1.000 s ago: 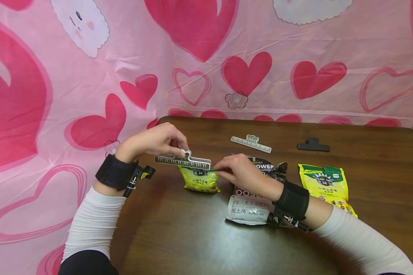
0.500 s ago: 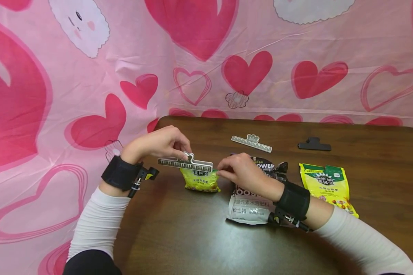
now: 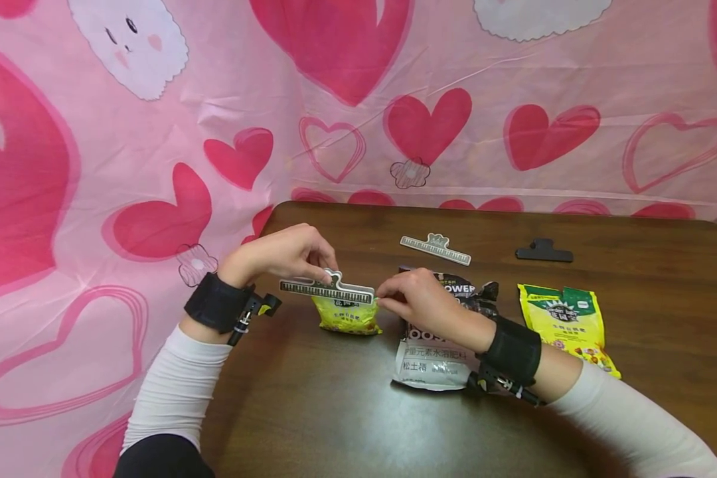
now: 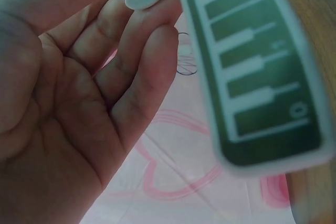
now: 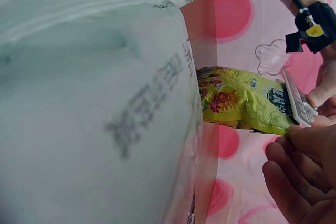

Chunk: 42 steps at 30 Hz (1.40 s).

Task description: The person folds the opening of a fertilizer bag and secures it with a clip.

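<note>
A small yellow packet (image 3: 345, 316) stands on the brown table (image 3: 358, 411), its top caught in a white-and-green ruler-marked bag clip (image 3: 327, 288). My left hand (image 3: 287, 252) pinches the clip's handle from above; the left wrist view shows the clip (image 4: 252, 72) held at the fingertips. My right hand (image 3: 415, 300) pinches the packet's top right corner just under the clip's end. In the right wrist view the yellow packet (image 5: 241, 100) meets the clip (image 5: 296, 100) beside my right fingers (image 5: 296, 174).
A black-and-white pouch (image 3: 439, 338) lies under my right wrist, filling the right wrist view (image 5: 94, 103). Another yellow packet (image 3: 567, 322) lies to the right. A second white clip (image 3: 435, 247) and a black clip (image 3: 544, 252) lie farther back. A pink heart-patterned cloth (image 3: 358, 99) hangs behind.
The clip and my left hand have shifted slightly to the right and down onto the packet's top. My right hand has held its pinch on the corner.
</note>
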### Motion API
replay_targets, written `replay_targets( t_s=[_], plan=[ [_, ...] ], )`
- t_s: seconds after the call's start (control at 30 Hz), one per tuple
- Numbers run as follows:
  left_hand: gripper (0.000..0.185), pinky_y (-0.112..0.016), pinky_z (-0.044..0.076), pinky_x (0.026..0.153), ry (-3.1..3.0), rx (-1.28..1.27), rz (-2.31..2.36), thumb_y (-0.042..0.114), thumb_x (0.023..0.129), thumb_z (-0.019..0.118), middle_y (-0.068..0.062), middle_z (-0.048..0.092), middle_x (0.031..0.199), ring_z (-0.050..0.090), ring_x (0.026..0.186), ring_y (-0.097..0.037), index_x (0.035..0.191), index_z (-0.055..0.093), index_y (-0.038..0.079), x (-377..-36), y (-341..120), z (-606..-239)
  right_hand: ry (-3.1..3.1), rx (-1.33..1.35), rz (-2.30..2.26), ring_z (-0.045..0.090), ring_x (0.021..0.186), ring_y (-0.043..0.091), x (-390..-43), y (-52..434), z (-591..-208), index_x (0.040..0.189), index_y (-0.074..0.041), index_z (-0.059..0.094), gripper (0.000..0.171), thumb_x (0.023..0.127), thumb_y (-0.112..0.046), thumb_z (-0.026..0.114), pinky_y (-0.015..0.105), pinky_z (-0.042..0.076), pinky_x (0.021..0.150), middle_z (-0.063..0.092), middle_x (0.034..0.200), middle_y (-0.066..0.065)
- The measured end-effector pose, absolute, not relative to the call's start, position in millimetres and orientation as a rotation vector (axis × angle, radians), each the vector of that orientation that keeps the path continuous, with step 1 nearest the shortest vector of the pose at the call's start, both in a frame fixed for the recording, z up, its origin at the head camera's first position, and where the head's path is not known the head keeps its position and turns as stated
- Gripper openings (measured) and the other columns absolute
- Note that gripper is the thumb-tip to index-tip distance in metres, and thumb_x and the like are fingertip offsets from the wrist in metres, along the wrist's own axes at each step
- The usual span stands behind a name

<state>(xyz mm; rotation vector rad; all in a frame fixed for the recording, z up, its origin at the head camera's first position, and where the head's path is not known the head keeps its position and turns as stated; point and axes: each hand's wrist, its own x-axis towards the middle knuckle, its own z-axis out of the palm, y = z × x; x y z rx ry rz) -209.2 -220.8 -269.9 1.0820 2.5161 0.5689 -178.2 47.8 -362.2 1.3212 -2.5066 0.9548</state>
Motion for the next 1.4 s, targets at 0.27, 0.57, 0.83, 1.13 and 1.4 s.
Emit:
replay_targets(
  t_s=[0.27, 0.57, 0.83, 1.13, 1.4],
  plan=[
    [0.008, -0.026, 0.054, 0.065, 2.488, 1.078, 0.613, 0.019, 0.083, 0.080, 0.004, 0.073, 0.077, 0.062, 0.066, -0.007, 0.090, 0.079, 0.016, -210.3, -218.3, -276.2, -2.507, 1.305, 0.924, 0.071, 0.076, 0.009, -177.7, 49.0, -362.7, 0.091, -0.011, 0.078, 0.006, 0.089, -0.012, 0.073, 0.028, 0.057, 0.072, 0.077, 0.086, 0.000],
    [0.008, -0.025, 0.053, 0.064, 2.456, 1.081, 0.647, 0.018, 0.083, 0.080, 0.003, 0.073, 0.077, 0.063, 0.066, -0.006, 0.090, 0.079, 0.015, -211.0, -214.4, -281.2, -2.479, 1.286, 0.894, 0.069, 0.069, 0.006, -177.7, 49.9, -361.8, 0.082, -0.015, 0.076, 0.005, 0.087, -0.013, 0.075, 0.025, 0.056, 0.068, 0.075, 0.077, -0.003],
    [0.008, -0.025, 0.054, 0.065, 2.463, 1.068, 0.658, 0.018, 0.083, 0.080, 0.003, 0.073, 0.077, 0.063, 0.067, -0.006, 0.090, 0.078, 0.014, -212.0, -213.2, -283.0, -2.490, 1.286, 0.849, 0.067, 0.068, 0.006, -175.8, 51.8, -360.0, 0.084, -0.014, 0.076, 0.006, 0.087, -0.012, 0.073, 0.026, 0.055, 0.067, 0.075, 0.078, -0.003],
    [0.012, -0.025, 0.054, 0.066, 2.472, 1.051, 0.661, 0.017, 0.083, 0.080, 0.003, 0.074, 0.079, 0.064, 0.069, -0.006, 0.094, 0.079, 0.014, -210.3, -214.0, -282.1, -2.479, 1.275, 0.729, 0.069, 0.071, 0.010, -169.3, 50.9, -356.1, 0.086, -0.015, 0.076, 0.004, 0.087, -0.012, 0.074, 0.031, 0.056, 0.072, 0.075, 0.081, -0.003],
    [0.017, -0.026, 0.056, 0.069, 2.473, 1.038, 0.652, 0.019, 0.082, 0.081, 0.003, 0.075, 0.083, 0.064, 0.071, -0.007, 0.098, 0.079, 0.013, -209.3, -216.1, -282.8, -2.480, 1.246, 0.718, 0.069, 0.071, 0.009, -166.9, 50.7, -354.3, 0.083, -0.018, 0.076, 0.005, 0.085, -0.013, 0.076, 0.031, 0.056, 0.068, 0.075, 0.080, -0.005]
  ],
)
